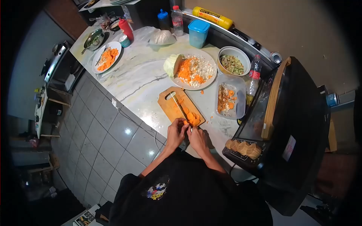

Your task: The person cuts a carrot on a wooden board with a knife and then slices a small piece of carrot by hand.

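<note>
Head view: looked down on a glossy, grey-veined counter (141,88).
Left hand (174,133): bent nearly closed, pinched a carrot piece (186,122).
Right hand (198,140): closed round the handle of a slim knife (180,107).
Board (168,110): lay beneath, flat, wooden, slotted at one end.
Carrot slices (194,118): lay heaped there, thin, round.

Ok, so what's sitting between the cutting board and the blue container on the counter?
In the head view, a large round plate with chopped vegetables lies between the cutting board and the blue container.
</note>
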Demonstrator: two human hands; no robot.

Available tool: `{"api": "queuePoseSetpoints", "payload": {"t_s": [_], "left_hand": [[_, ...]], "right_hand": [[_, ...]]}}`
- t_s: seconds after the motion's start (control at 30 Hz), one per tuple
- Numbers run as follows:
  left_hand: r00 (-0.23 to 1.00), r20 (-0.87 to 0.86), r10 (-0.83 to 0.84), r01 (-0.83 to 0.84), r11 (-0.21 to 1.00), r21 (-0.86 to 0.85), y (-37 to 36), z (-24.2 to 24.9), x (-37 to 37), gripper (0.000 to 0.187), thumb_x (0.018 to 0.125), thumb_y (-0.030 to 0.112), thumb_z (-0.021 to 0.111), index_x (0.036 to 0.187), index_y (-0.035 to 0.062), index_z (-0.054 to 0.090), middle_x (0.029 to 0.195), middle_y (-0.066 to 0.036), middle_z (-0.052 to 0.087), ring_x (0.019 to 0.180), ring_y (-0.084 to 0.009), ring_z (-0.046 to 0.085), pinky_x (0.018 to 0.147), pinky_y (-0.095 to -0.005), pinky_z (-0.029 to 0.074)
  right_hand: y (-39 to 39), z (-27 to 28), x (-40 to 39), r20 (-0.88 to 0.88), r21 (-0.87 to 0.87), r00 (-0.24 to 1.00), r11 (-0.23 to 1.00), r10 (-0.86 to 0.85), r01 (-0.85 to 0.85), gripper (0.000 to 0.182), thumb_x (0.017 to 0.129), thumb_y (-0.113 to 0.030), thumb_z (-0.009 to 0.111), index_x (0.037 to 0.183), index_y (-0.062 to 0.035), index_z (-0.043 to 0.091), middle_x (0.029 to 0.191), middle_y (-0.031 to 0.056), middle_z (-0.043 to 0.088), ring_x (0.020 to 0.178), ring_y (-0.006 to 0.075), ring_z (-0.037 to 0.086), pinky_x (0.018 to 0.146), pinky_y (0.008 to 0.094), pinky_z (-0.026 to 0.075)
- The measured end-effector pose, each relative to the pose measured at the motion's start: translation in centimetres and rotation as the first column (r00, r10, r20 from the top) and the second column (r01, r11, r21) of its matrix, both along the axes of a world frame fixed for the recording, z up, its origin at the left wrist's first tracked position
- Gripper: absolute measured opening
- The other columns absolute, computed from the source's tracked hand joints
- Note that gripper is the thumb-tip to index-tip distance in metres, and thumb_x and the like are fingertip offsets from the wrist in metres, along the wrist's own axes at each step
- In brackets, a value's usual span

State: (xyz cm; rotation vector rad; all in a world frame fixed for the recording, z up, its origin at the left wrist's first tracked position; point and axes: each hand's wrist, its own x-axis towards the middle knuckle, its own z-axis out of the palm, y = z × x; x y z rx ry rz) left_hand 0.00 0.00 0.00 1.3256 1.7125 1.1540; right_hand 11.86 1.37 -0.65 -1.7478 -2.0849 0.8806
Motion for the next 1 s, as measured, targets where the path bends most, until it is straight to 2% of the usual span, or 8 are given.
{"api": "queuePoseSetpoints", "payload": {"t_s": [0.1, 0.27, 0.4, 0.5, 0.7, 0.8, 0.87, 1.0], "left_hand": [[1.000, 0.012, 0.000, 0.000, 1.000, -0.009, 0.0, 0.7, -1.1, 0.022, 0.084, 0.006, 0.061, 0.102, -0.0039, 0.053, 0.080, -0.017, 0.066, 0.074, -0.0247, 0.067, 0.065, -0.0311, 0.050], [0.986, 0.163, 0.047, -0.040, 0.998, -0.044, 0.1, 0.4, -2.0, 0.023, 0.084, 0.007, 0.061, 0.104, -0.0033, 0.054, 0.082, -0.014, 0.065, 0.074, -0.0186, 0.065, 0.064, -0.0287, 0.050], [0.980, 0.196, 0.041, -0.041, 0.999, -0.004, 0.6, -0.3, -1.4, 0.026, 0.085, 0.008, 0.062, 0.108, -0.0028, 0.055, 0.083, -0.013, 0.064, 0.074, -0.0159, 0.063, 0.064, -0.0277, 0.050], [0.969, 0.247, 0.012, 0.018, 0.992, -0.122, 0.5, -0.8, -1.8, 0.030, 0.085, 0.009, 0.062, 0.112, -0.0030, 0.055, 0.084, -0.012, 0.064, 0.073, -0.0138, 0.061, 0.064, -0.0262, 0.049], [0.961, 0.275, 0.021, 0.006, 0.995, -0.098, 0.7, -0.7, -2.5, 0.033, 0.086, 0.013, 0.061, 0.115, -0.0030, 0.054, 0.083, -0.010, 0.064, 0.072, -0.0124, 0.059, 0.064, -0.0256, 0.049], [0.951, 0.308, 0.008, 0.028, 0.993, -0.111, 0.8, -0.6, -2.6, 0.032, 0.088, 0.015, 0.058, 0.115, -0.0016, 0.054, 0.088, -0.012, 0.062, 0.075, -0.0151, 0.060, 0.066, -0.0264, 0.049], [0.986, 0.139, -0.096, 0.091, 0.995, 0.043, 0.9, -0.6, -2.3, 0.030, 0.091, 0.017, 0.053, 0.116, 0.0005, 0.054, 0.095, -0.016, 0.058, 0.079, -0.0213, 0.059, 0.071, -0.0292, 0.048], [0.982, -0.046, -0.183, 0.182, 0.983, -0.016, 1.7, -0.2, -2.2, 0.029, 0.095, 0.019, 0.045, 0.117, 0.0012, 0.052, 0.096, -0.016, 0.053, 0.084, -0.0194, 0.059, 0.077, -0.0292, 0.046]], "right_hand": [[-0.2, -0.1, -1.0, -0.019, 0.039, 1.000, 0.999, 0.000, 0.000, 0.035, 0.089, -0.027, 0.050, 0.080, 0.0059, 0.056, 0.065, 0.0254, 0.059, 0.066, 0.0420, 0.061, 0.057, 0.0462, 0.049], [-0.3, -0.6, -0.9, -0.083, -0.069, 0.996, 0.997, -0.038, 0.032, 0.034, 0.089, -0.027, 0.050, 0.080, 0.0042, 0.057, 0.067, 0.0271, 0.059, 0.067, 0.0451, 0.059, 0.058, 0.0500, 0.046], [0.1, -1.6, -0.2, -0.133, -0.063, 0.990, 0.997, -0.047, 0.039, 0.034, 0.089, -0.027, 0.050, 0.078, 0.0046, 0.057, 0.065, 0.0271, 0.057, 0.068, 0.0447, 0.058, 0.058, 0.0500, 0.045], [0.1, -1.9, -0.3, -0.223, -0.009, 0.973, 0.998, -0.065, 0.065, 0.034, 0.089, -0.027, 0.050, 0.077, 0.0047, 0.056, 0.066, 0.0271, 0.057, 0.068, 0.0450, 0.057, 0.058, 0.0501, 0.045], [0.8, 0.1, -0.2, -0.394, 0.003, 0.912, 0.993, -0.110, 0.121, 0.031, 0.089, -0.023, 0.052, 0.072, 0.0035, 0.051, 0.058, 0.0233, 0.053, 0.058, 0.0419, 0.055, 0.049, 0.0445, 0.040], [0.9, 0.1, 0.1, -0.439, 0.066, 0.892, 0.986, -0.109, 0.153, 0.030, 0.090, -0.020, 0.051, 0.071, 0.0032, 0.048, 0.053, 0.0203, 0.048, 0.051, 0.0368, 0.052, 0.046, 0.0406, 0.036], [0.9, 0.4, 0.5, -0.425, 0.056, 0.901, 0.991, -0.089, 0.124, 0.024, 0.091, -0.018, 0.048, 0.087, 0.0052, 0.053, 0.064, 0.0230, 0.058, 0.063, 0.0395, 0.060, 0.051, 0.0433, 0.044], [0.8, 0.4, 0.9, -0.473, 0.069, 0.877, 0.988, -0.086, 0.135, 0.024, 0.091, -0.017, 0.048, 0.086, 0.0063, 0.053, 0.062, 0.0207, 0.057, 0.061, 0.0356, 0.061, 0.051, 0.0396, 0.043]]}}
